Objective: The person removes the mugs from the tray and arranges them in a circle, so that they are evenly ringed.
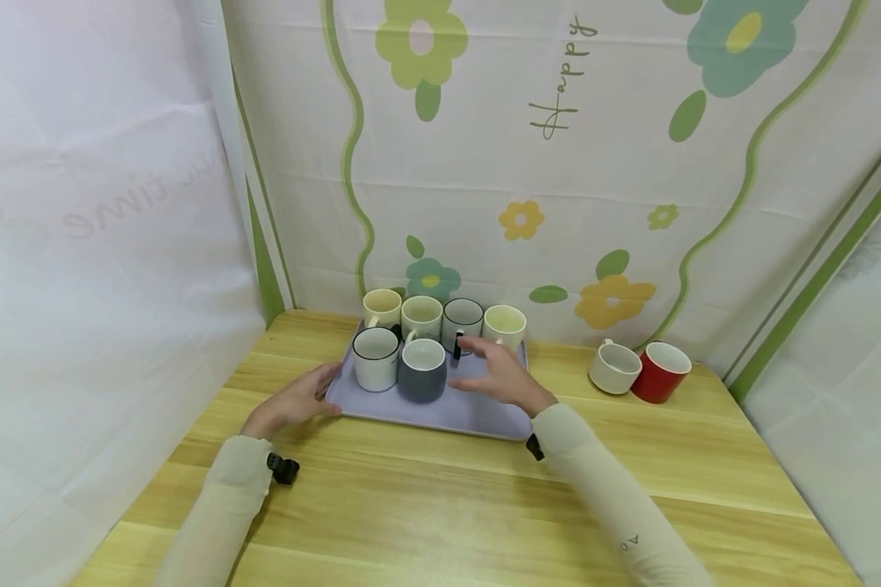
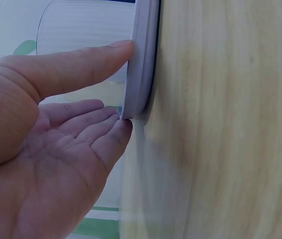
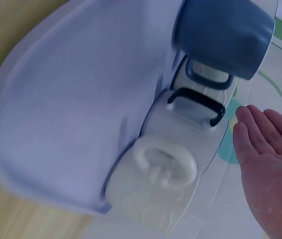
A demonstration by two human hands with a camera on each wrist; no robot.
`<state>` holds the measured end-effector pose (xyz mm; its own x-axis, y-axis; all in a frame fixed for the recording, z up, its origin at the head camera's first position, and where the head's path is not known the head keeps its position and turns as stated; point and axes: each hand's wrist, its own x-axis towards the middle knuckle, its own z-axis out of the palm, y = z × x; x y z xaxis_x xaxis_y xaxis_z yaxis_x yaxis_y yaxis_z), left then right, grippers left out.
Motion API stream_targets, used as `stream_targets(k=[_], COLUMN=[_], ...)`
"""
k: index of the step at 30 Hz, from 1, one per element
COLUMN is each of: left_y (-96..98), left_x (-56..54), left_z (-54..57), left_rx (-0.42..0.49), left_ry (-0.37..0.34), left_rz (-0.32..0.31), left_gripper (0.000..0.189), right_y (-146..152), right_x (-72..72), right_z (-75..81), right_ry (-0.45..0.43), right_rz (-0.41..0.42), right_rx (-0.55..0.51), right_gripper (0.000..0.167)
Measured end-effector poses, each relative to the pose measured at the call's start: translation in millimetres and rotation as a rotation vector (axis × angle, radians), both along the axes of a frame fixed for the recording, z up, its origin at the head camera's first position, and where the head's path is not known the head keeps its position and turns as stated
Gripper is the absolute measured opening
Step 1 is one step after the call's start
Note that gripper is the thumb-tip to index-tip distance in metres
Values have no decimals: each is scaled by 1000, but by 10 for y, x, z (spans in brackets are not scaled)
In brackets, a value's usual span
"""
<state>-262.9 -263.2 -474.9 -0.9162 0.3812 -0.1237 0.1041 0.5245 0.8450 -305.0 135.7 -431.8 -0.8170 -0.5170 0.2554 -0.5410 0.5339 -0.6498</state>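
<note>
A lavender tray (image 1: 470, 412) lies on the table with several mugs on it. At its back stand a yellow mug (image 1: 382, 306), a pale green mug (image 1: 422, 316), a white mug with black rim and handle (image 1: 462, 319) and a cream mug (image 1: 505, 324). In front are a white black-rimmed mug (image 1: 376, 363) and a dark blue-grey mug (image 1: 422, 375). My left hand (image 1: 297, 401) touches the tray's left edge, fingers fairly straight, as the left wrist view shows. Above the tray, right of the blue-grey mug, my right hand (image 1: 501, 373) hovers with fingers extended, holding nothing.
Off the tray, at the table's back right, a white cup (image 1: 615, 368) stands beside a red mug (image 1: 661, 372). A flower-printed cloth (image 1: 477, 147) hangs behind the wooden table (image 1: 411, 505), and white cloth closes both sides.
</note>
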Motion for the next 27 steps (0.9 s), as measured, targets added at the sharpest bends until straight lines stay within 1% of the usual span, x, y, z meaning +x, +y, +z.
stream_targets(k=[2, 5, 9, 14, 19, 22, 27], left_y=[-3, -4, -4, 7, 5, -4, -11], left_x=[3, 10, 18, 17, 28, 32, 19], left_z=[-3, -2, 1, 0, 3, 4, 0], left_rx=[-6, -9, -10, -8, 4, 11, 3], left_ry=[2, 4, 3, -4, 4, 8, 13], left_rz=[0, 0, 1, 4, -6, -9, -7], left_gripper=[88, 88, 88, 88, 88, 89, 89], right_y=[-97, -211, -325, -422, -514, -565, -636], right_x=[-9, -15, -24, -46, -44, -47, -37], right_z=[-14, -41, -100, -194, -220, -236, -258], right_ry=[-15, -32, -28, -18, -2, 3, 3], right_rz=[4, -18, -50, -81, -111, -150, -219], right_rx=[-5, -10, -9, -21, -24, -13, -17], right_gripper=[84, 84, 83, 78, 71, 72, 79])
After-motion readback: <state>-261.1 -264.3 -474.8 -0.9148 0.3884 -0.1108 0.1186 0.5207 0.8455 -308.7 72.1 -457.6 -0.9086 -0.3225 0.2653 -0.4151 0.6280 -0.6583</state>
